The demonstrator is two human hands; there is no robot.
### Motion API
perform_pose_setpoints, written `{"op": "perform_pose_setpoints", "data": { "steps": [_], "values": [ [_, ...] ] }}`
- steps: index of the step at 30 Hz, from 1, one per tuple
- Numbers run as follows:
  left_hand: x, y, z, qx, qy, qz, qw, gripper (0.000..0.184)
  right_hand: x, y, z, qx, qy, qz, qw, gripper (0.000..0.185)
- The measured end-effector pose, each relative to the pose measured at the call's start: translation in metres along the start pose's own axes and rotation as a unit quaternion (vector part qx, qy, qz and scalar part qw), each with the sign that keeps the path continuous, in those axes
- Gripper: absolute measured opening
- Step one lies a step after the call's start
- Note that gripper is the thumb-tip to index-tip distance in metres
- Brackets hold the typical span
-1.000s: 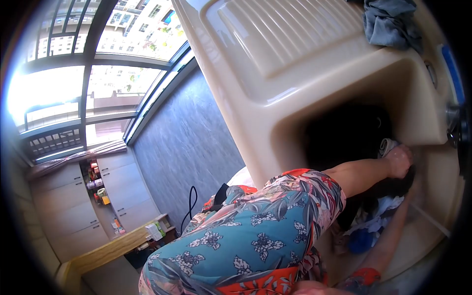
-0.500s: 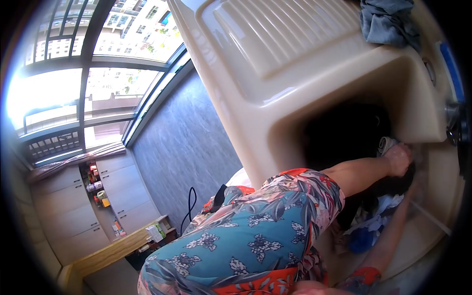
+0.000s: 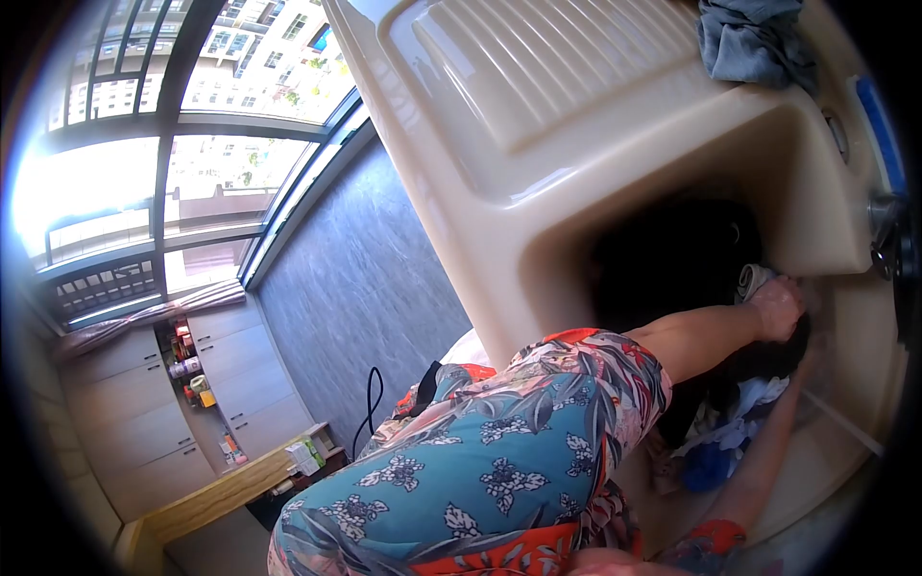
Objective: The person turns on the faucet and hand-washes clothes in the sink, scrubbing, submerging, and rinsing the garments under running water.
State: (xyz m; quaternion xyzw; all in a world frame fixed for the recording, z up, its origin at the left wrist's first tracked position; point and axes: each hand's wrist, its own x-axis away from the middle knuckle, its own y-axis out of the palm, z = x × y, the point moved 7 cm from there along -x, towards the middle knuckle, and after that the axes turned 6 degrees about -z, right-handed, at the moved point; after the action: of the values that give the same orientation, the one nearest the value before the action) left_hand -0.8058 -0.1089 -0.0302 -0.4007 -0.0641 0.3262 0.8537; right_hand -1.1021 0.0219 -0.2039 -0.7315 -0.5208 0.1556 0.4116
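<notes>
My left hand (image 3: 778, 309) is closed on dark wet-looking cloth (image 3: 783, 360) in the sink basin, its fingers bent down. A rolled greyish-white piece of fabric (image 3: 754, 280) sticks out beside it. Below, my right forearm (image 3: 768, 470) reaches to the same dark cloth. The right hand at its end is faint and mostly hidden, so its grip does not show. White and blue fabric (image 3: 709, 468) lies next to that forearm. A large black bundle of cloth (image 3: 672, 259) fills the deeper part of the basin.
A ribbed washboard (image 3: 567, 67) is moulded into the beige sink (image 3: 480, 221). Grey-blue cloth (image 3: 754, 43) lies at its upper rim. A dark tap (image 3: 888, 240) and a blue strip (image 3: 881, 134) are at the right. Grey floor (image 3: 355, 259), windows and cabinets (image 3: 134, 413) are to the left.
The view has shifted very slightly. My left hand stays on the dark cloth with its fingers in a slightly different position.
</notes>
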Motion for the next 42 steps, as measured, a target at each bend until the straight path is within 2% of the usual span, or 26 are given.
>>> {"op": "perform_pose_setpoints", "data": {
  "steps": [21,39,42],
  "values": [
    [0.0004,-0.0035,0.0005,-0.007,-0.001,0.028,1.0,0.023,-0.0003,-0.0015,-0.0022,0.0,0.002,0.009,1.0,0.045],
    [-0.0013,-0.0015,-0.001,0.021,-0.006,0.013,1.0,0.022,0.0016,-0.0045,0.0021,0.002,0.001,0.014,1.0,0.046],
    [-0.0032,0.0024,-0.0026,0.027,-0.011,-0.015,0.999,0.027,0.0016,-0.0038,0.0032,0.001,0.0,0.014,1.0,0.047]
  ]
}}
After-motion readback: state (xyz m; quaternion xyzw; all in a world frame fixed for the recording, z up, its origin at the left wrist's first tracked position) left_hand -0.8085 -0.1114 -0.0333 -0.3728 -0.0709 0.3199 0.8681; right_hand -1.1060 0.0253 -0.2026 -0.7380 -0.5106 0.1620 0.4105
